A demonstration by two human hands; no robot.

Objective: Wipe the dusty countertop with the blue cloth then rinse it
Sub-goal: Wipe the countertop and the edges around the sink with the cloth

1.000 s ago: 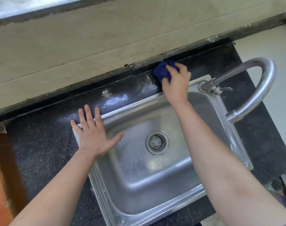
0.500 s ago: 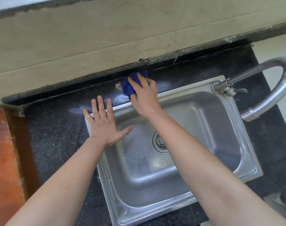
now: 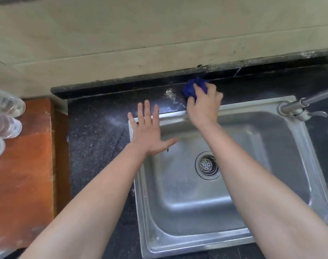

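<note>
The blue cloth (image 3: 192, 88) is bunched up on the black speckled countertop (image 3: 97, 139), on the narrow strip behind the steel sink (image 3: 187, 238). My right hand (image 3: 203, 107) is shut on the cloth and presses it against the counter near the back wall. A patch of pale dust (image 3: 169, 94) lies just left of the cloth. My left hand (image 3: 150, 131) lies flat with fingers spread on the sink's back left corner and holds nothing.
A steel faucet (image 3: 297, 109) rises at the sink's back right corner. The drain strainer (image 3: 207, 165) sits in the basin. A brown wooden surface (image 3: 21, 176) adjoins the counter on the left, with clear plastic bottles (image 3: 4, 116) at its far edge. Beige tiled wall (image 3: 159, 34) behind.
The cloth in my right hand swept left along the back strip, then came back to the right. The view has shifted, showing the wooden surface and bottles. My left hand stays on the sink corner.
</note>
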